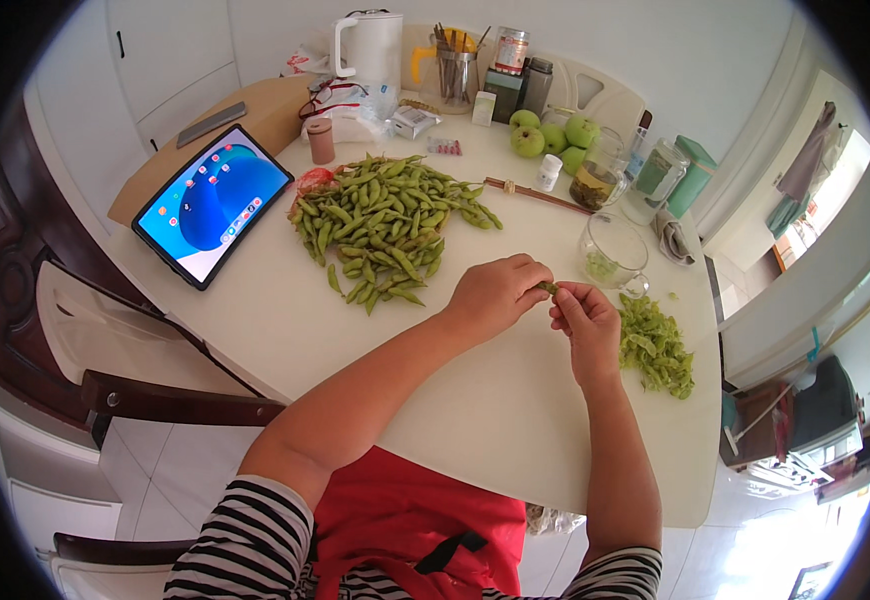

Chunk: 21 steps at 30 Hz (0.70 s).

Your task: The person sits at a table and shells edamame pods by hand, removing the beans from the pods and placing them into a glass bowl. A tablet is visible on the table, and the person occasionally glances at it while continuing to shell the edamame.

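Observation:
Between my fingertips is a green soybean pod [547, 288]. My left hand [496, 294] pinches one end of it and my right hand [586, 319] grips the other. Just beyond my right hand stands a clear glass cup [618, 247] with some shelled green beans [600, 265] at its bottom. To the right of that hand lies a pile of opened, pale green pod shells [658, 346]. A large heap of whole soybean pods [382, 217] covers the table left of centre, partly on red netting [315, 180].
A tablet [214, 206] leans on a cardboard box [135, 180] at the left. Behind are a white electric kettle [375, 49], green apples [529, 141], a small white bottle [548, 172], brown chopsticks [540, 194] and a glass of tea [597, 180]. A chair [120, 330] stands at the left edge.

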Each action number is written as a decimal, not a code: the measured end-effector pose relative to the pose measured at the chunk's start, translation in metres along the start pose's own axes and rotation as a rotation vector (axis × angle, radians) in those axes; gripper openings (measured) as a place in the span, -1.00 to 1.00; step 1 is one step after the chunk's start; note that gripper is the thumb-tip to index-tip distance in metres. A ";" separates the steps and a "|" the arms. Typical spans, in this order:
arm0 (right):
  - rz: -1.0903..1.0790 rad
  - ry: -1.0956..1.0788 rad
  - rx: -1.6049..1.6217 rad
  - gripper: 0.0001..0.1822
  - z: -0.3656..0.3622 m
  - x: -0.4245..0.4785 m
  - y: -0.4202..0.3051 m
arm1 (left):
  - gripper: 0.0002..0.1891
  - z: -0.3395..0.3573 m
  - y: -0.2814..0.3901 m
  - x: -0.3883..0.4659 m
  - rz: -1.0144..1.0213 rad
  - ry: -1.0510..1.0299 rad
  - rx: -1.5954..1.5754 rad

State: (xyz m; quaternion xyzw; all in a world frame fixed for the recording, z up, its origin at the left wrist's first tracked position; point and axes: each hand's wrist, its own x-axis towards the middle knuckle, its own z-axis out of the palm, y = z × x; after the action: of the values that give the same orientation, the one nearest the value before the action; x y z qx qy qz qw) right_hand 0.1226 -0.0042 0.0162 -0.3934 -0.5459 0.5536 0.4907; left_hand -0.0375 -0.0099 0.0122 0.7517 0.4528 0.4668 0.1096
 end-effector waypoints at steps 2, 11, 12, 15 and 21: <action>0.034 -0.018 0.168 -0.82 0.002 -0.001 0.000 | -0.86 -0.004 0.003 0.000 0.051 0.056 0.129; 0.008 -0.020 0.128 -0.83 -0.001 0.001 0.006 | -0.86 0.001 0.001 -0.001 0.290 0.059 0.474; 0.018 -0.020 0.134 -0.83 -0.001 0.001 0.006 | -0.86 0.003 0.001 -0.001 0.302 0.065 0.497; 0.047 -0.025 0.148 -0.83 -0.002 0.002 0.006 | -0.88 0.006 0.001 -0.002 0.322 0.068 0.550; 0.130 -0.020 0.043 -0.83 0.000 0.000 0.003 | -0.87 0.007 -0.004 -0.004 0.239 0.022 0.428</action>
State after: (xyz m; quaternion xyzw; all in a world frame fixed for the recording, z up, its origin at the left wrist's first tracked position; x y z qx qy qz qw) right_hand 0.1218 -0.0038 0.0133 -0.4116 -0.5119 0.5999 0.4566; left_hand -0.0348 -0.0094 0.0037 0.8007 0.4507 0.3780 -0.1133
